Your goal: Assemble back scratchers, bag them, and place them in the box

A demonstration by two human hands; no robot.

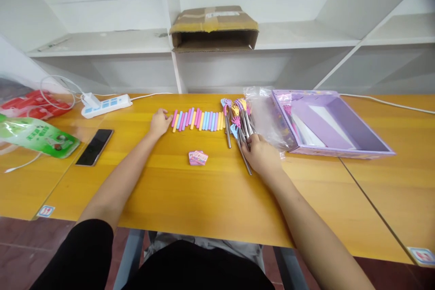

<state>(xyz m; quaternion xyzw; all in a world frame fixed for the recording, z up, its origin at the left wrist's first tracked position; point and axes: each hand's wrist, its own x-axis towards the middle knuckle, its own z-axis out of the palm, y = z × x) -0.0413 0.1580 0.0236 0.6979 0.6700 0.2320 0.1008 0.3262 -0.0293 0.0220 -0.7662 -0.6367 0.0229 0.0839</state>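
Observation:
A row of pastel sticks [200,120], pink, blue, purple and yellow, lies side by side on the table. My left hand [160,123] rests at the row's left end, with thumb and fingers slightly apart and nothing visible between them. To the right of the sticks is a loose pile of back scratchers [237,122] with metal handles and coloured hand-shaped heads. My right hand [262,154] is closed around some of their handles at the pile's near right side; its fingertips are partly hidden. Small pink cards [198,158] lie in front of the row.
Clear plastic bags [263,115] lie between the pile and an open purple box [365,149]. On the left are a phone [94,147], a power strip [108,105] and a green pouch [41,136]. A cardboard box [214,29] sits on the shelf behind.

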